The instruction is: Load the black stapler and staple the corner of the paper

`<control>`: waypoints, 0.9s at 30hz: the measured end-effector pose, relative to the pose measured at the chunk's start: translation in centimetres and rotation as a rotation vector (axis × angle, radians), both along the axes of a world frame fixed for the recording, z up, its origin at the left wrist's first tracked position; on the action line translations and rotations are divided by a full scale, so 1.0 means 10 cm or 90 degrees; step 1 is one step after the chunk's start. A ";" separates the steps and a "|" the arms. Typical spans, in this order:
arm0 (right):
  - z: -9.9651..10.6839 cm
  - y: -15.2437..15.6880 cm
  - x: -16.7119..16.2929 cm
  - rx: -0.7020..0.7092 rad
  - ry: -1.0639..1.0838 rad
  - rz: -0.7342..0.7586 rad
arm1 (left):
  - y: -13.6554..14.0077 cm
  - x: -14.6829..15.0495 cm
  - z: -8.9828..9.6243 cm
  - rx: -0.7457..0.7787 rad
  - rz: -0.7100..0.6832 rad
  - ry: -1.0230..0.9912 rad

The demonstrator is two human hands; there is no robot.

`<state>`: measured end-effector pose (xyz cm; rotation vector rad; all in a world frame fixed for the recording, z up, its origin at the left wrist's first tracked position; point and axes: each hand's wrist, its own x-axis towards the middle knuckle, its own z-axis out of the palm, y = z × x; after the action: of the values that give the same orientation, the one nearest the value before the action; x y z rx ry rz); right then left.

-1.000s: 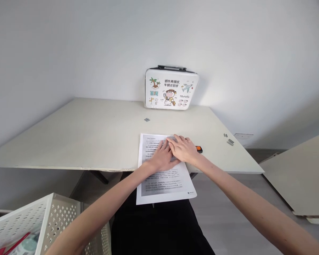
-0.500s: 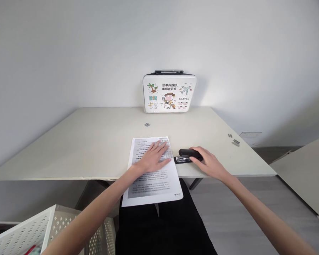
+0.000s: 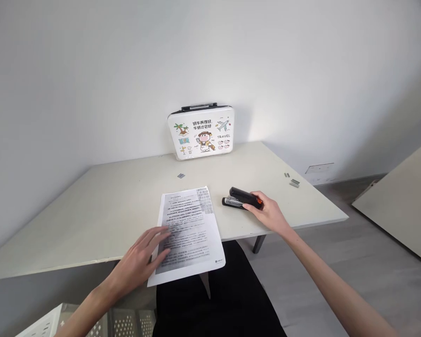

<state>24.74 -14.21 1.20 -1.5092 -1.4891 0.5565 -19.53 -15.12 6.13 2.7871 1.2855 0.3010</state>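
Printed sheets of paper [image 3: 192,234] lie on the table, their lower part hanging past its front edge above the lap. My left hand [image 3: 143,255] is at the left edge of the paper, fingers spread, with the fingertips over the print. To the right of the paper, my right hand [image 3: 266,213] grips the rear end of a black stapler [image 3: 240,197], thumb on the near side. The stapler's jaw points left toward the paper and stands apart from it. Part of its rear is hidden by the fingers.
A white cartoon-printed case [image 3: 202,133] stands against the wall at the back of the table [image 3: 126,196]. Small staple strips [image 3: 181,176] lie in front of it, and more staple strips [image 3: 294,182] near the right edge. A white perforated basket [image 3: 122,323] is below left.
My left hand has slid off the upper middle of the paper to its lower left edge. The stapler, in my right hand, has moved away from the paper's right edge. The view has turned.
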 end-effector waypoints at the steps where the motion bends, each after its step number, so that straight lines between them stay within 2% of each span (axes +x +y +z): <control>1: -0.02 0.01 0.00 0.009 0.015 -0.015 | -0.03 0.01 -0.01 -0.004 -0.018 0.001; 4: -0.05 0.03 0.01 0.039 0.055 -0.065 | -0.04 0.27 -0.06 -0.005 -0.068 0.017; 7: -0.05 0.03 0.01 0.058 0.070 -0.110 | 0.09 0.74 -0.12 0.001 -0.114 0.019; 10: -0.03 0.01 0.00 0.092 0.084 -0.127 | 0.35 1.25 -0.18 -0.009 -0.137 0.016; 16: -0.01 -0.03 -0.03 0.198 0.051 -0.203 | 0.96 2.11 -0.22 -0.083 -0.094 0.039; 21: -0.01 -0.01 -0.05 0.221 0.011 -0.196 | 1.16 2.77 -0.33 -0.090 -0.120 0.017; 24: -0.03 0.01 -0.05 0.219 -0.012 -0.199 | 1.13 3.04 -0.40 -0.071 -0.154 -0.010; 27: -0.07 0.02 -0.06 0.221 -0.030 -0.203 | 1.06 3.02 -0.42 -0.036 -0.182 -0.048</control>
<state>24.15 -13.99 0.50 -1.4475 -1.2674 0.0683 10.67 -4.52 1.91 2.8292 0.8499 0.3423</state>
